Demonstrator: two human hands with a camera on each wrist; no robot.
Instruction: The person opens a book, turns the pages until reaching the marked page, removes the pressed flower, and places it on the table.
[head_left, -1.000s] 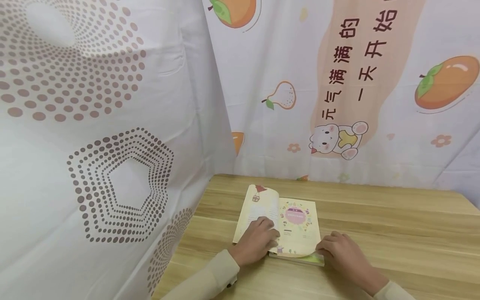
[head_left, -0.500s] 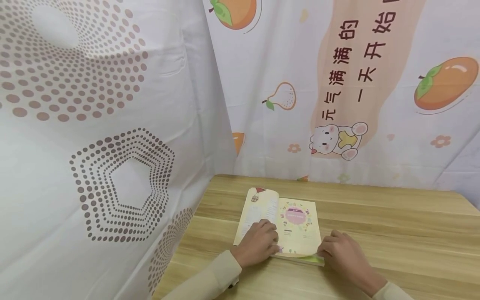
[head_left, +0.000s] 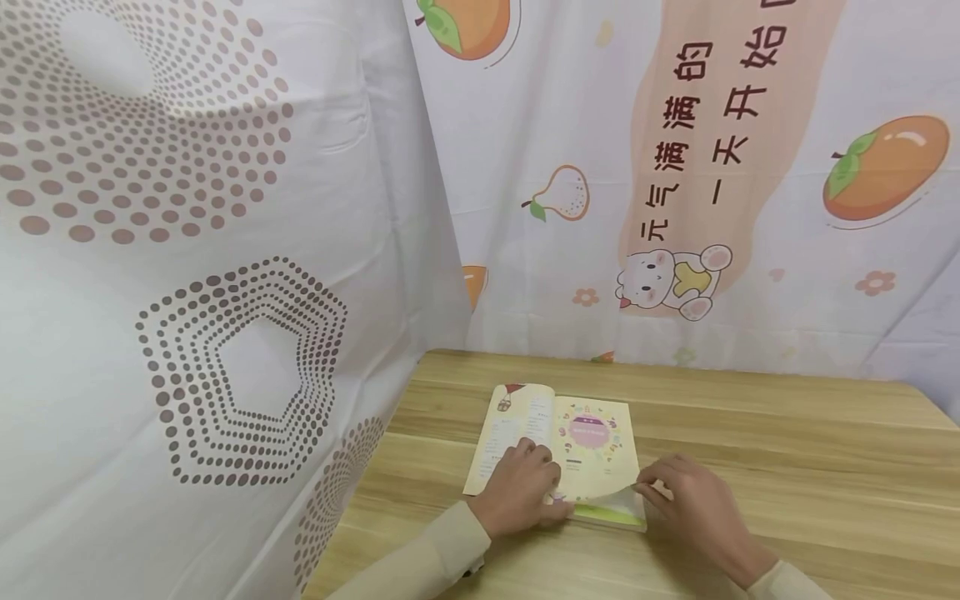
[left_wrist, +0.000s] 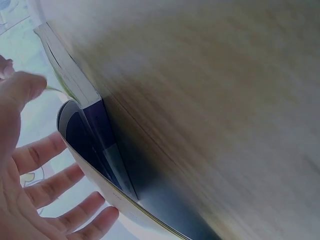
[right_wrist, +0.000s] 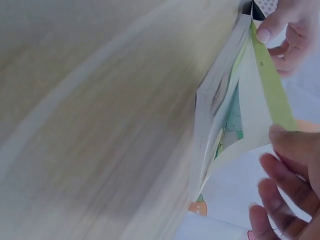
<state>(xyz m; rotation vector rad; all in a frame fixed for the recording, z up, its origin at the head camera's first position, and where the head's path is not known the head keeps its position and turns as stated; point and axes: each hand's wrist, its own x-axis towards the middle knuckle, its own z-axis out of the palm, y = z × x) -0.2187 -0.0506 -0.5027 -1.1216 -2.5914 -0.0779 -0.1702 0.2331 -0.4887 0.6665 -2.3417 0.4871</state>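
Note:
A book [head_left: 517, 417] lies open on the wooden table in the head view, its right page [head_left: 588, 458] bearing a pink circle with small drawings around it. My left hand [head_left: 519, 487] rests on the lower part of the left page, near the spine. The left wrist view has its fingers [left_wrist: 50, 190] spread against the curved pages above the dark cover. At the lower right corner, my right hand [head_left: 693, 504] pinches a page between thumb and finger. That page [right_wrist: 257, 105] is lifted, and a green-printed page [right_wrist: 235, 120] shows beneath it.
The wooden table [head_left: 787, 450] reaches right of the book and towards the back. A white patterned cloth [head_left: 405, 275] hangs close on the left, and another cloth [head_left: 540, 275] with fruit prints and writing hangs behind the table.
My right hand has raised the page's lower right corner, baring more of the green-printed page below. My left thumb has shifted right along the book's lower edge. The left pages lie flatter.

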